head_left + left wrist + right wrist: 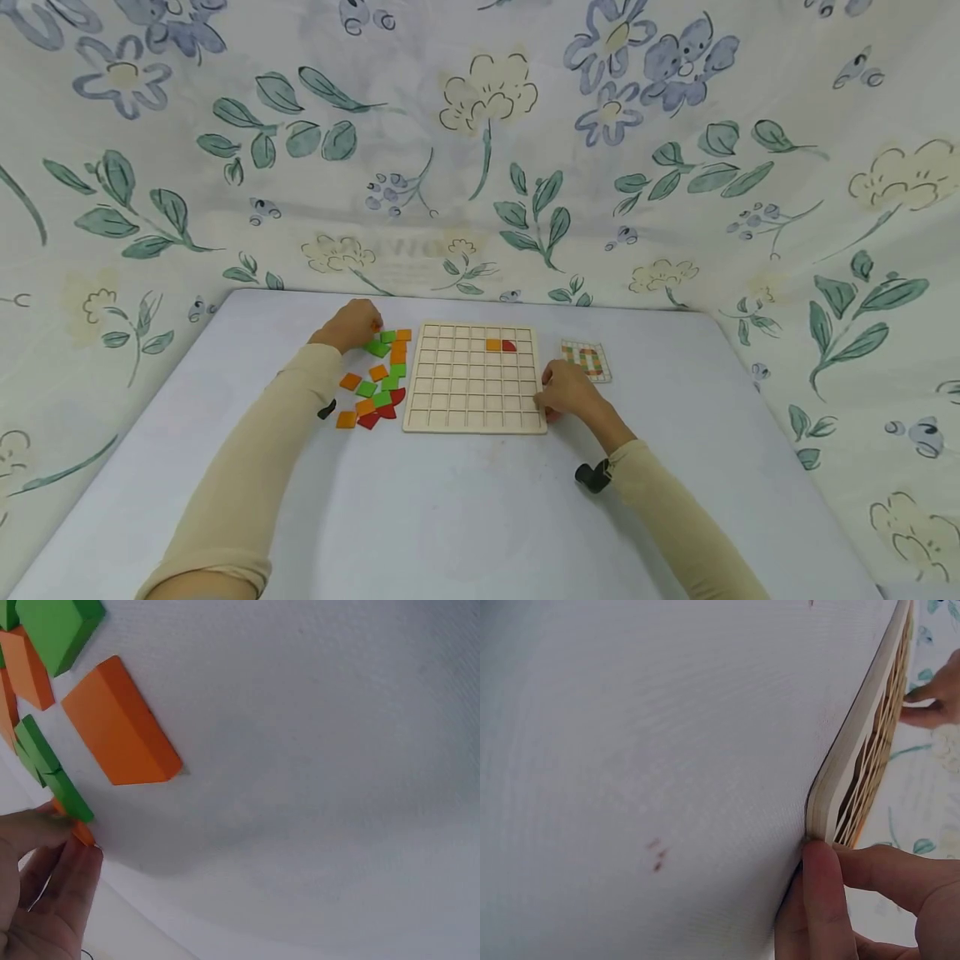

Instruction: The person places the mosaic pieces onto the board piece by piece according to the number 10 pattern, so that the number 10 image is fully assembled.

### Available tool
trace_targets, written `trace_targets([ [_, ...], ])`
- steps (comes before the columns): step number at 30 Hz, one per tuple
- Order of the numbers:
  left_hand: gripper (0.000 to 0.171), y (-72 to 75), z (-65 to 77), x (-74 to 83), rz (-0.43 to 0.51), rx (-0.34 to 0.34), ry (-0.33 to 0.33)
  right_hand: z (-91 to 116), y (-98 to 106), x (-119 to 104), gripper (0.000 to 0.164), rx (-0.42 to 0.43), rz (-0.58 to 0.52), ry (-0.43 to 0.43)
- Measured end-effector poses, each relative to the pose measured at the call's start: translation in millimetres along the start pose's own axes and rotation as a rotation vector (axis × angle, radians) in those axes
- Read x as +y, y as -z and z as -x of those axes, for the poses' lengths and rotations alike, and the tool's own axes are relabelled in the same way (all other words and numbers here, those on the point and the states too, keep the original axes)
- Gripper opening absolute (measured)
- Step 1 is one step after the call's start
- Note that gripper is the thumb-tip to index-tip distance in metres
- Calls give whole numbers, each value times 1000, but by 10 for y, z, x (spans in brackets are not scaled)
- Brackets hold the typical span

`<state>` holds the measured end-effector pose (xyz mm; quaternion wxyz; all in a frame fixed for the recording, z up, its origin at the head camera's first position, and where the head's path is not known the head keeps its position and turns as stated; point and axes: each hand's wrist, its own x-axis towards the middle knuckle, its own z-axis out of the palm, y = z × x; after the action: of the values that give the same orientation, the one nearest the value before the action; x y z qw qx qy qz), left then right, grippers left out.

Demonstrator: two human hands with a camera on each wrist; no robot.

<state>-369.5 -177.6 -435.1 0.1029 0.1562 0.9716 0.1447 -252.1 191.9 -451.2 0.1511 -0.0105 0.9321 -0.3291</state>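
A wooden grid board [472,392] lies flat mid-table, with an orange tile [492,344] and a red tile [509,346] set in its far rows. My right hand [566,392] grips the board's near right corner [832,802], thumb [821,892] against the edge and a finger over the top. Left of the board lies a pile of loose green, orange and red tiles [378,383]. At its far end my left hand [352,325] pinches a small orange tile [82,834] in its fingertips [64,874], beside green tiles [52,772] and a larger orange tile [120,735].
A small pattern card [587,360] with coloured squares lies right of the board. The pale table [480,508] is walled by flowered cloth [480,167] on three sides. My sleeved forearms reach in from the near edge.
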Motion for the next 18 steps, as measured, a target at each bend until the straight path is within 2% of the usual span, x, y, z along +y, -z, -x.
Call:
trace_targets([
  [3, 25, 12, 16, -18, 17, 4, -7, 9, 1, -2, 29, 0, 6, -4],
  [8, 28, -11, -20, -8, 44, 30, -115, 3, 14, 6, 29, 5, 24, -15],
  [13, 24, -68, -54, 6, 51, 17, -204, -16, 1, 19, 29, 1, 25, -17],
  [16, 22, -92, -58, -8, 45, 35, -223, -21, -8, 14, 29, -6, 16, -18],
  [18, 23, -103, -60, -10, 49, 38, -210, -16, -4, 6, 28, -6, 15, -19],
])
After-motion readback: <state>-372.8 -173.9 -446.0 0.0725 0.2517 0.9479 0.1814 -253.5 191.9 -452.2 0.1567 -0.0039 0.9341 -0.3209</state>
